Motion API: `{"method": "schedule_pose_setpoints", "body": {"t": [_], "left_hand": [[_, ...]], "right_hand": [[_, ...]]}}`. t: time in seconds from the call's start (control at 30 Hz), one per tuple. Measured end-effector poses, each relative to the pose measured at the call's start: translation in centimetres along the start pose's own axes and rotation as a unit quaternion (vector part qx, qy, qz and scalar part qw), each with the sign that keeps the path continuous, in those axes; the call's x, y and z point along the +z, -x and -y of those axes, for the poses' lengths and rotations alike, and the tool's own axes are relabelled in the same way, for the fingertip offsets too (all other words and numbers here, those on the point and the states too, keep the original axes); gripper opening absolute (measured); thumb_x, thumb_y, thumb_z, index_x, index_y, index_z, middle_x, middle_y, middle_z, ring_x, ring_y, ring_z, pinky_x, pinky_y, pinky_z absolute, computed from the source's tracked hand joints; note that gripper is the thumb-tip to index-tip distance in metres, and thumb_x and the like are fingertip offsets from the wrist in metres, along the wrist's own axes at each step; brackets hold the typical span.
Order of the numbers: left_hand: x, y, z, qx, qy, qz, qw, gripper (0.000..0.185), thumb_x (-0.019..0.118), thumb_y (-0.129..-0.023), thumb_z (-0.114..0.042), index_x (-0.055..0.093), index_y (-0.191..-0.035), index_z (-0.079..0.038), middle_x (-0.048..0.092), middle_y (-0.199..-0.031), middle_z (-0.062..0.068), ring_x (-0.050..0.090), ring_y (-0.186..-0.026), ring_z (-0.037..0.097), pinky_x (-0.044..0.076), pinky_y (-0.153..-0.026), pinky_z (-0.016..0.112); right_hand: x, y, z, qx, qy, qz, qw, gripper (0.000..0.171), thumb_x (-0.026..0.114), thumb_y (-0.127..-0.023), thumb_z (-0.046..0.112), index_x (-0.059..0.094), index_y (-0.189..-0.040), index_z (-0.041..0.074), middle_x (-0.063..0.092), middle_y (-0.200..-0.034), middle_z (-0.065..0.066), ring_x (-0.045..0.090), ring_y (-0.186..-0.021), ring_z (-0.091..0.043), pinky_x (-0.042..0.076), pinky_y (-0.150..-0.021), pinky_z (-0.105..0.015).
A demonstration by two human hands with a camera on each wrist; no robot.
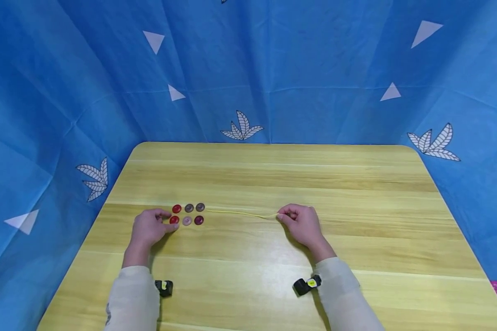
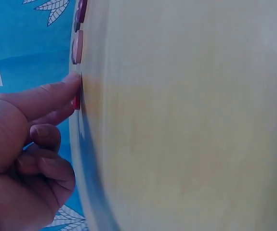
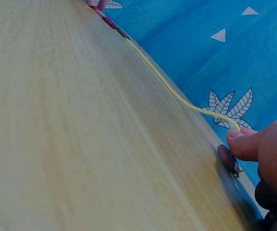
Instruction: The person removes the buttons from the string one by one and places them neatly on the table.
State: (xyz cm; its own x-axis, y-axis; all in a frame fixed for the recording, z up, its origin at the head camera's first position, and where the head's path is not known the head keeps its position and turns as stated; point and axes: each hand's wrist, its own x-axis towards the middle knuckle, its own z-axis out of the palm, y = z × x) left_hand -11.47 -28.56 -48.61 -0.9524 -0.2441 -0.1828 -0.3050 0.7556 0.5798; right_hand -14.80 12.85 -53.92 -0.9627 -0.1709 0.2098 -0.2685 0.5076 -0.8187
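At the left of the table, several round buttons form two short rows. My left hand point(image 1: 148, 226) has its thumb and forefinger at the edges of the lower red button point(image 1: 174, 220), with other fingers curled in. Above it lies another red button point(image 1: 176, 208); a pink button point(image 1: 187, 220) and a maroon button point(image 1: 199, 220) continue the lower row. Between thumb and forefinger, my right hand point(image 1: 303, 224) pinches one end of a yellow string point(image 1: 236, 212), which stretches left to the buttons. A dark button point(image 3: 228, 159) shows just below those fingertips in the right wrist view.
Two grey-brown buttons point(image 1: 189, 208) complete the upper row. The wooden table point(image 1: 252, 174) has rounded far corners, and a blue patterned curtain point(image 1: 306, 69) hangs behind and beside it. Black wrist cameras point(image 1: 307, 285) sit by both sleeves.
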Motion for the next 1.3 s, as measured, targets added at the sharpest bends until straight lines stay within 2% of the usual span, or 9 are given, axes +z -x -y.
{"method": "schedule_pose_setpoints", "body": {"t": [0.17, 0.33, 0.47, 0.6, 0.77, 0.87, 1.03, 1.17, 1.3], "left_hand": [[-0.4, 0.2, -0.8, 0.020, -0.006, -0.009, 0.9997, 0.044, 0.083, -0.083, -0.025, 0.070, -0.117, -0.001, 0.054, -0.084, 0.008, 0.048, -0.076, 0.025, 0.038, -0.062, 0.035], [-0.9, 0.2, -2.2, 0.035, -0.005, -0.016, 0.9992, 0.044, 0.081, -0.086, -0.025, 0.069, -0.120, 0.000, 0.057, -0.082, 0.010, 0.052, -0.068, 0.024, 0.042, -0.057, 0.034], [-1.1, 0.2, -3.4, 0.045, -0.006, -0.018, 0.9988, 0.045, 0.080, -0.087, -0.025, 0.068, -0.122, 0.000, 0.060, -0.091, 0.013, 0.055, -0.073, 0.025, 0.043, -0.059, 0.034], [-1.1, 0.1, -4.4, 0.070, -0.011, -0.027, 0.9971, 0.044, 0.079, -0.087, -0.025, 0.068, -0.122, 0.001, 0.059, -0.087, 0.012, 0.052, -0.073, 0.025, 0.041, -0.059, 0.035], [-0.6, -0.4, -5.8, 0.103, 0.010, -0.035, 0.9940, 0.041, 0.077, -0.089, -0.026, 0.069, -0.120, -0.001, 0.045, -0.065, 0.004, 0.043, -0.051, 0.021, 0.035, -0.051, 0.034], [-0.2, -0.7, -6.8, 0.123, 0.023, -0.036, 0.9914, 0.039, 0.075, -0.090, -0.027, 0.070, -0.119, -0.001, 0.041, -0.060, 0.002, 0.038, -0.046, 0.018, 0.034, -0.049, 0.034], [0.6, -0.9, -8.7, 0.139, 0.049, -0.028, 0.9886, 0.038, 0.073, -0.092, -0.030, 0.070, -0.119, -0.003, 0.042, -0.061, 0.002, 0.034, -0.046, 0.016, 0.034, -0.047, 0.033], [1.5, -0.9, -10.1, 0.136, 0.084, -0.001, 0.9871, 0.038, 0.071, -0.094, -0.031, 0.069, -0.121, -0.004, 0.040, -0.063, 0.003, 0.030, -0.042, 0.015, 0.029, -0.042, 0.030], [2.5, -1.1, -11.3, 0.138, 0.093, 0.017, 0.9859, 0.040, 0.070, -0.095, -0.032, 0.068, -0.123, -0.005, 0.040, -0.063, 0.003, 0.031, -0.044, 0.016, 0.029, -0.044, 0.031]], "right_hand": [[0.0, 0.0, 0.0, -0.009, 0.003, -0.003, 1.000, 0.007, 0.078, -0.089, 0.016, 0.077, -0.085, 0.011, 0.048, -0.055, 0.008, 0.043, -0.052, -0.011, 0.045, -0.064, -0.034], [0.0, 0.0, -0.1, -0.016, 0.005, -0.005, 1.000, 0.007, 0.078, -0.089, 0.016, 0.077, -0.085, 0.010, 0.049, -0.055, 0.009, 0.043, -0.051, -0.011, 0.044, -0.062, -0.033], [0.0, 0.0, -0.2, -0.018, 0.007, -0.005, 1.000, 0.009, 0.078, -0.090, 0.018, 0.077, -0.085, 0.010, 0.049, -0.055, 0.009, 0.043, -0.051, -0.010, 0.043, -0.061, -0.033], [0.0, 0.1, -0.2, -0.018, 0.009, -0.004, 1.000, 0.007, 0.078, -0.089, 0.017, 0.077, -0.085, 0.011, 0.049, -0.055, 0.009, 0.042, -0.051, -0.010, 0.043, -0.060, -0.033], [0.0, 0.1, -0.3, -0.017, 0.008, -0.003, 1.000, 0.005, 0.078, -0.088, 0.016, 0.078, -0.087, 0.012, 0.049, -0.055, 0.009, 0.042, -0.050, -0.010, 0.041, -0.057, -0.033], [0.0, 0.1, -0.3, -0.017, 0.008, -0.003, 1.000, 0.004, 0.078, -0.089, 0.016, 0.078, -0.087, 0.012, 0.050, -0.055, 0.009, 0.042, -0.050, -0.010, 0.041, -0.057, -0.032], [-0.1, 0.2, -0.3, -0.021, 0.010, -0.002, 1.000, 0.005, 0.077, -0.090, 0.016, 0.077, -0.087, 0.012, 0.049, -0.056, 0.010, 0.041, -0.050, -0.010, 0.041, -0.057, -0.032], [-0.2, 0.2, -0.2, -0.024, 0.008, -0.004, 1.000, 0.005, 0.077, -0.090, 0.016, 0.078, -0.087, 0.012, 0.049, -0.056, 0.010, 0.041, -0.050, -0.010, 0.041, -0.057, -0.032], [-0.2, 0.2, -0.3, -0.025, 0.007, -0.004, 1.000, 0.005, 0.076, -0.090, 0.016, 0.077, -0.087, 0.013, 0.049, -0.055, 0.010, 0.041, -0.049, -0.009, 0.041, -0.056, -0.032]]}}
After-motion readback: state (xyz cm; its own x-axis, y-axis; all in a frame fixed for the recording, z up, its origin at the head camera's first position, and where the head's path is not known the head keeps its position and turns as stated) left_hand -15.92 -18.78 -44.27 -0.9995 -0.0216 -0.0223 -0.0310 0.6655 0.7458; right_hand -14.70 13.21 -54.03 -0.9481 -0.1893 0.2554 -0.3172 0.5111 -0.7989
